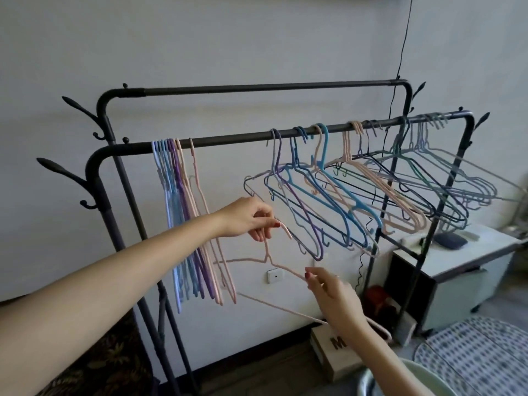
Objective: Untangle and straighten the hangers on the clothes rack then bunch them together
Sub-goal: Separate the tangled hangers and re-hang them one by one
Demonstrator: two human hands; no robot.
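Because the sorted hangers are meant to end up packed side by side, a tidy bunch (183, 212) already hangs at the left end of the front rail (228, 138), hooks touching and frames edge-on to the camera, so the next one can likely slot in beside it. Just right of that bunch, the left hand (251, 217) pinches the hook and neck of a pink hanger (267, 260) between thumb and fingertips, the other fingers loosely curled; this hanger is off the rail, held below it and well clear of the other frames. Further right and lower, the right hand (331, 295) pinches the hanger's sloping shoulder wire, which keeps the frame from swinging and probably lets it be turned square to the rail before hooking. Beyond the hands, the tangled hangers (357, 195) spread along the rail's right half, tilted and overlapping, several frames threaded through one another. These appear still to need freeing. At far right, a white cabinet (457, 267) stands behind the rack's legs.
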